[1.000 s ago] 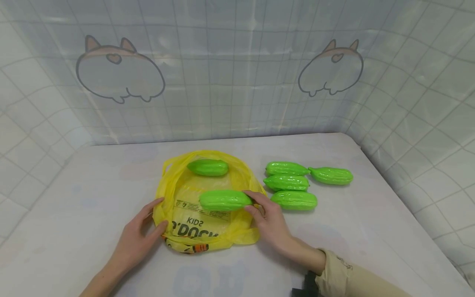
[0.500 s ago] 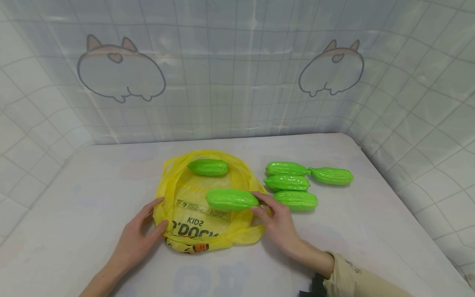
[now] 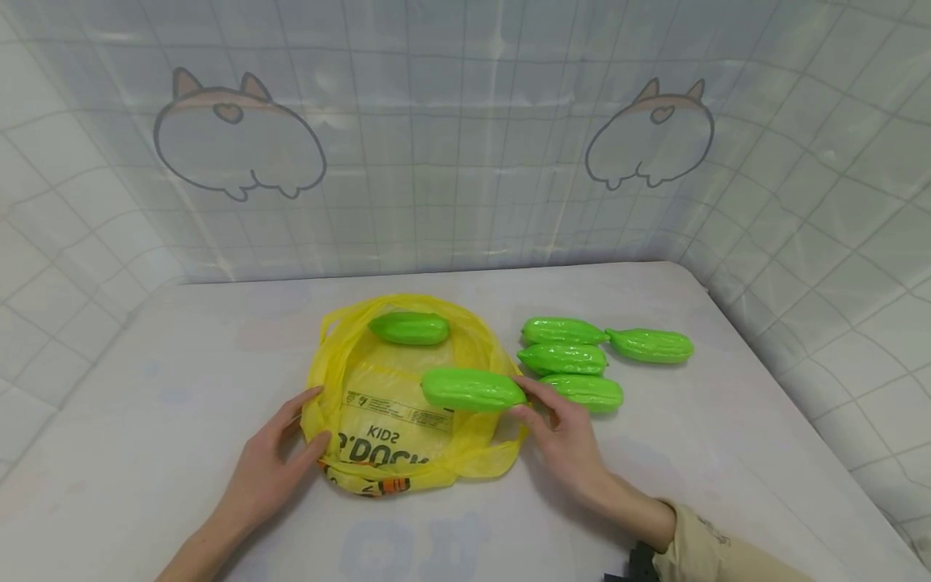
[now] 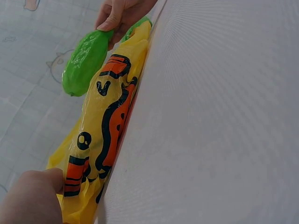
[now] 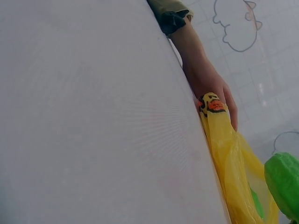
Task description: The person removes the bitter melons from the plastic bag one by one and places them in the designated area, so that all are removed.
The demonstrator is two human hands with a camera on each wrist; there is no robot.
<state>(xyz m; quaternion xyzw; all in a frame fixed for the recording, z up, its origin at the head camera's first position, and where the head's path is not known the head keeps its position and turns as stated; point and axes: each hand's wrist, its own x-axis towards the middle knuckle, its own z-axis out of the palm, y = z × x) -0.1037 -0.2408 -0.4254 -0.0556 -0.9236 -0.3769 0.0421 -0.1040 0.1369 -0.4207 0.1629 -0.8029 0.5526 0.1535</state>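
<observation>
So the right hand (image 3: pixel 570 440) has a glossy, bright-green, ridged, elongated gourd (image 3: pixel 471 390) by its right end, pinched between thumb and fingers. Nearly all of the gourd sticks out leftward past the fingertips, raised over the opening of a thin yellow plastic bag (image 3: pixel 483 462) with black lettering and an orange-and-black cartoon print. Can't tell if its underside touches the bag's right edge.

Left hand (image 3: pixel 265 465) is on the bag's left side, thumb and index finger spread apart and both touching the plastic. Whether it's actually pinching a fold, I can't tell.

Inside the bag, toward the far side, there's a second green gourd (image 3: pixel 410 328), lying sideways. Just right of the bag, three more green gourds (image 3: pixel 563 359) lie in a close row on the whitish tabletop (image 3: pixel 691 477), with another one (image 3: pixel 650 345) end-on to the farthest.
</observation>
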